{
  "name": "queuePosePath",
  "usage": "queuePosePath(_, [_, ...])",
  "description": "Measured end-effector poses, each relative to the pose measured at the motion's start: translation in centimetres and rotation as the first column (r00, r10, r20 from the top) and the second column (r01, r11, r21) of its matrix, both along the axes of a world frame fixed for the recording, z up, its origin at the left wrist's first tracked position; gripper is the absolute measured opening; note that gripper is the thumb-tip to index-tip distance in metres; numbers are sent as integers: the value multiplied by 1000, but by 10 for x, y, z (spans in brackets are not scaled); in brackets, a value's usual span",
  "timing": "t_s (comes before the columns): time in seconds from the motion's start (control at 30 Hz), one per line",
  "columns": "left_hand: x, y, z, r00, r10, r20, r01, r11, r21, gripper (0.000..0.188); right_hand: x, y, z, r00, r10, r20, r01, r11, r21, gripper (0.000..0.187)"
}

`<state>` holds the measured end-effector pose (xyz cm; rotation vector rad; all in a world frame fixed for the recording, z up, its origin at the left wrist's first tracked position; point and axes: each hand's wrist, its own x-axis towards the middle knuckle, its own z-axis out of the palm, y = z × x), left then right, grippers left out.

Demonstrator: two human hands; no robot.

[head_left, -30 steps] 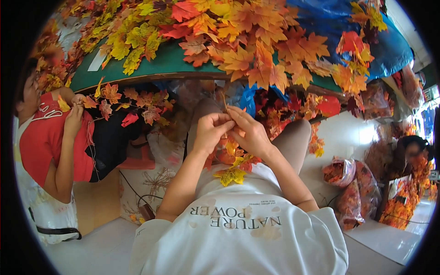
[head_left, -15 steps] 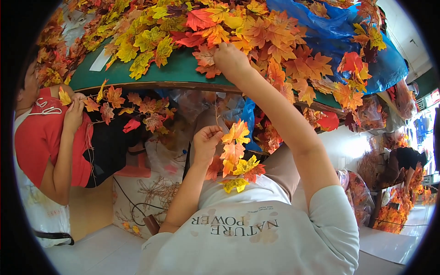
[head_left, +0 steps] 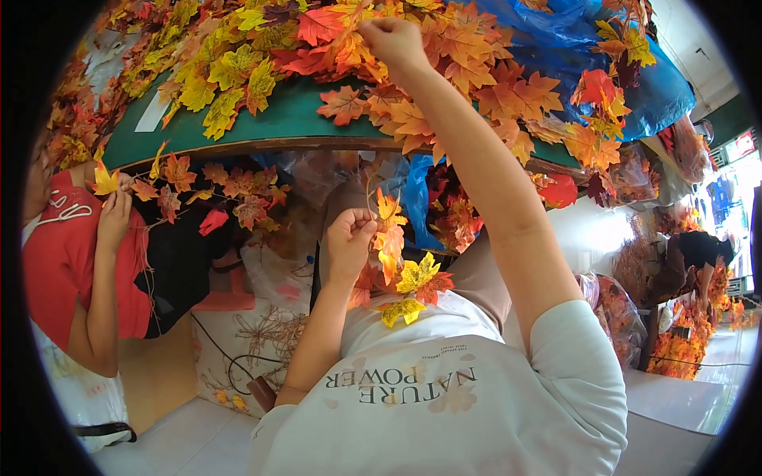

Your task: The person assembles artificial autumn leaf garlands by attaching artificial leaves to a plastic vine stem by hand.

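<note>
Above my lap, my left hand (head_left: 349, 244) pinches the thin stem of an artificial maple-leaf garland (head_left: 417, 275). Its orange, yellow and rust leaves hang down in front of my shirt, and the bare stem end points up past my fingers. My right arm reaches far over the table to a heap of loose artificial maple leaves (head_left: 464, 47). There my right hand (head_left: 394, 44) is closed at the fingertips among red and yellow-orange leaves. Whatever those fingertips hold, if anything, I cannot make out.
The green tabletop (head_left: 238, 131) has a wooden front edge. Blue plastic sheeting (head_left: 548, 36) lies at its back right. On my left a person in red (head_left: 87, 262) handles another leaf garland (head_left: 250, 194). Clear bags of leaves (head_left: 623, 317) stand at right.
My right hand has moved farther up and slightly left over the heap, away from the orange leaves near the table edge. My left hand has shifted slightly, and the garland's upper leaves have turned.
</note>
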<state>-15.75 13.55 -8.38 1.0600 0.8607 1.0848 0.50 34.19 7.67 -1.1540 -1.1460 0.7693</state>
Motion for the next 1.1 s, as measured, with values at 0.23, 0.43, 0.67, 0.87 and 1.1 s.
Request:
queuePosePath(0.23, [-4,-1,-10,996,46,-75,-45,999,8,8,-12,-108,-21,883,-42,468,-206,862,464,10])
queuePosePath(0.43, [-4,-4,-2,993,34,-113,-34,999,1,10,66,-105,-81,766,99,635,-371,875,311,18])
queuePosePath(0.67, [-2,-9,-4,996,18,-91,-25,997,-71,9,152,-63,-92,644,18,765,80,993,-91,32])
queuePosePath(0.87, [2,-9,18,1000,-12,-1,12,999,-33,8,123,-71,-33,172,57,983,-19,998,-54,17])
queuePosePath(1.1, [3,-15,33,996,-45,73,51,995,-81,7,89,-102,1,730,383,566,-397,912,-105,10])
